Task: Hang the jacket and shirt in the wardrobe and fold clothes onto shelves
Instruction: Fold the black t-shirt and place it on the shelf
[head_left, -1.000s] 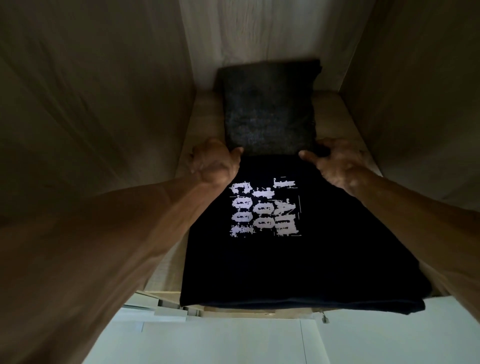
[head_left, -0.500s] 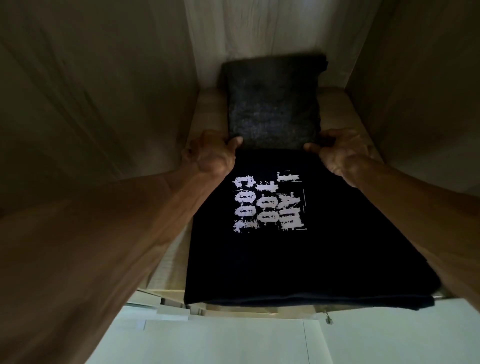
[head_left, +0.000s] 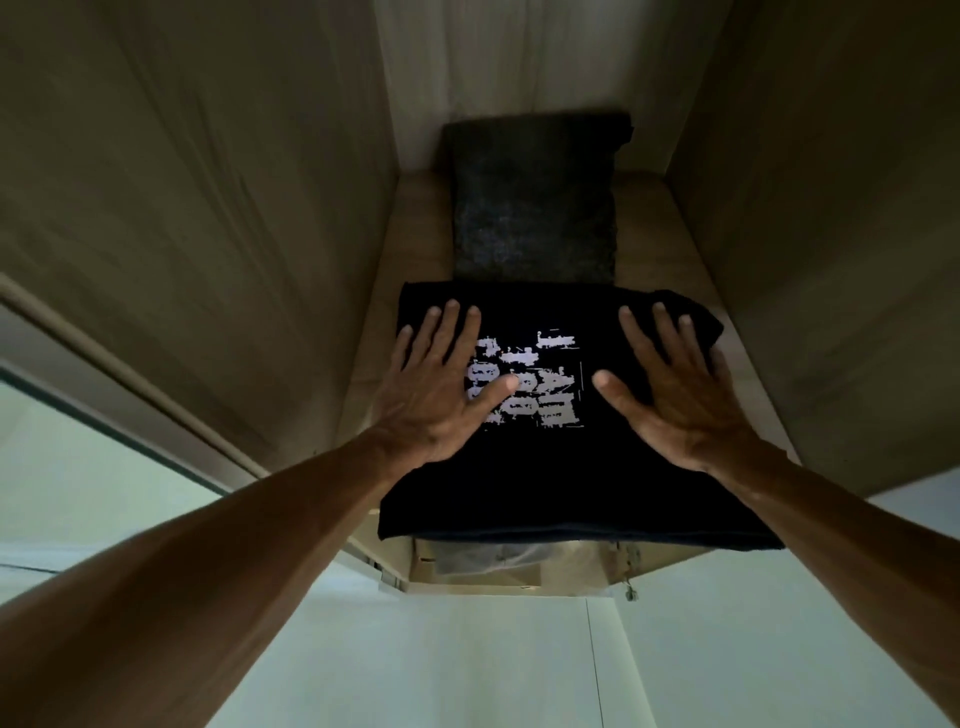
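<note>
Both hands flat, fingers spread, palms down on folded black T-shirt with white block print (head_left: 545, 467): left hand (head_left: 441, 395) on its left side, right hand (head_left: 670, 389) on its right, print between them. Nothing gripped. T-shirt lies on light wood wardrobe shelf (head_left: 654, 234), near edge overhanging. Folded dark grey fabric item (head_left: 535, 208) just beyond fingertips, touching T-shirt's far edge.

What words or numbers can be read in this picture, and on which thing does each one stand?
"I AM": white print on the black T-shirt, turned sideways.
"TOO": the next line of that print, rough but legible.
"C...": the last line, mostly hidden under the left hand; I cannot read the rest.
Grey folded cloth: no text visible.
</note>
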